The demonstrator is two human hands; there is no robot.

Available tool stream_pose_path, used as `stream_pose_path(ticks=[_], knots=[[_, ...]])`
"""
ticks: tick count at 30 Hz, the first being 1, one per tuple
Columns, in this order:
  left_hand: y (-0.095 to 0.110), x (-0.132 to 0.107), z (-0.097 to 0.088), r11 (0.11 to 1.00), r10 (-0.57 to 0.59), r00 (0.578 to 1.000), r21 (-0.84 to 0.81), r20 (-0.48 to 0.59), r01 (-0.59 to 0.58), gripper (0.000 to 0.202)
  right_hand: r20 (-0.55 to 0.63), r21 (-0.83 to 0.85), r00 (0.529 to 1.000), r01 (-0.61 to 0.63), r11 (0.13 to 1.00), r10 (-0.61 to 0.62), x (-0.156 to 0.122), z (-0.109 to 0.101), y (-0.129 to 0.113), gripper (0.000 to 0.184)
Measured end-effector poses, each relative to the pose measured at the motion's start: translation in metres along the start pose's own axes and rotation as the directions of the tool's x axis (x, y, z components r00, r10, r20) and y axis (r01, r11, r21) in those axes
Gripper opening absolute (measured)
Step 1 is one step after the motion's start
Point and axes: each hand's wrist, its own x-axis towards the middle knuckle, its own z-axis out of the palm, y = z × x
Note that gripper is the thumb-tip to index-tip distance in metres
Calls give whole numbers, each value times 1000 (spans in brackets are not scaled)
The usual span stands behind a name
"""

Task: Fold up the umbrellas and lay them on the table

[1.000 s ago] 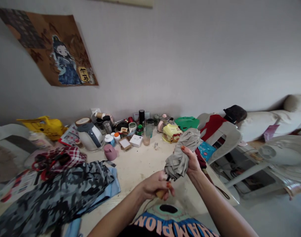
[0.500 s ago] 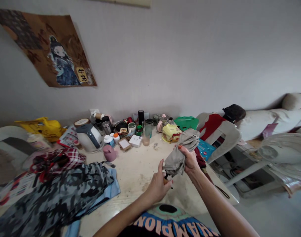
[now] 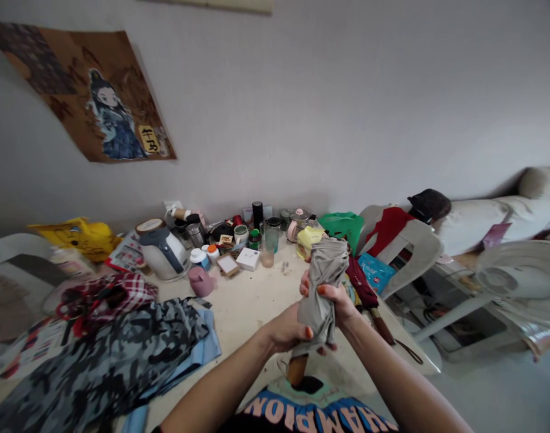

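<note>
A folded grey umbrella [image 3: 325, 264] stands tilted in front of me, its loose cloth bunched around the shaft. Its brown handle [image 3: 297, 369] points down toward my shirt. My left hand [image 3: 287, 328] is wrapped round the lower part of the cloth, thumb in front. Higher up, my right hand [image 3: 339, 302] grips the cloth from the right, its thumb pressed on the front. Just to the right on the table lies a dark red folded umbrella [image 3: 361, 284] with a brown handle and a wrist strap.
Camouflage clothing [image 3: 121, 355] and a plaid cloth [image 3: 130, 290] cover the table's left side. A kettle [image 3: 164, 252], a pink cup [image 3: 200, 281], a white box [image 3: 248, 258] and a glass [image 3: 267, 257] stand toward the wall. Right are a chair [image 3: 404, 258] and a fan [image 3: 505, 279].
My left hand has moved from the handle up onto the cloth. The grey umbrella is more upright and its cloth gathered tighter, with the handle now showing below.
</note>
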Motion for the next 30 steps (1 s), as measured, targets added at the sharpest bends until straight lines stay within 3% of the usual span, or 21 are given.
stream_pose_path(ticks=[2, 5, 9, 13, 15, 18, 21, 23, 25, 28, 30], knots=[[-7, 1, 7, 997, -47, 999, -66, 3, 48, 75, 54, -25, 999, -1, 1000, 2, 1, -1, 0, 49], [-14, 3, 11, 997, 3, 994, -77, -107, -11, 59, 22, -103, 999, 41, 994, -39, 3, -5, -1, 46], [-12, 2, 11, 997, 35, 987, -63, -155, -45, 61, -108, -129, 985, 117, 985, -131, 3, -6, -5, 55], [1, -1, 4, 999, 2, 992, 36, -127, 2, 63, -134, -95, 988, 68, 993, -80, -1, -2, -6, 57], [7, 0, 1, 998, 4, 995, 65, -99, 2, 73, -142, -81, 989, 42, 996, -53, -4, 1, -5, 54], [11, 3, 2, 995, 95, 993, -11, -75, -96, 92, -105, -115, 994, 25, 993, -37, -4, 3, -2, 47], [9, 3, 5, 990, 125, 991, -61, -49, -128, 88, -77, -273, 980, 155, 949, -183, 1, 1, -8, 54], [7, 0, 7, 992, 102, 993, -65, -56, -106, 76, -69, -411, 915, 337, 847, -397, 4, -3, -20, 69], [8, -3, 8, 993, 90, 990, -66, -107, -98, 63, 7, -578, 798, 496, 649, -603, 3, -6, -36, 76], [10, -5, 12, 990, 108, 977, -64, -184, -122, 58, 272, -802, 639, 563, 197, -720, -6, -2, -57, 48], [12, -5, 15, 989, 125, 971, -55, -205, -139, 61, 421, -849, 608, 525, -56, -673, -12, 4, -64, 22]])
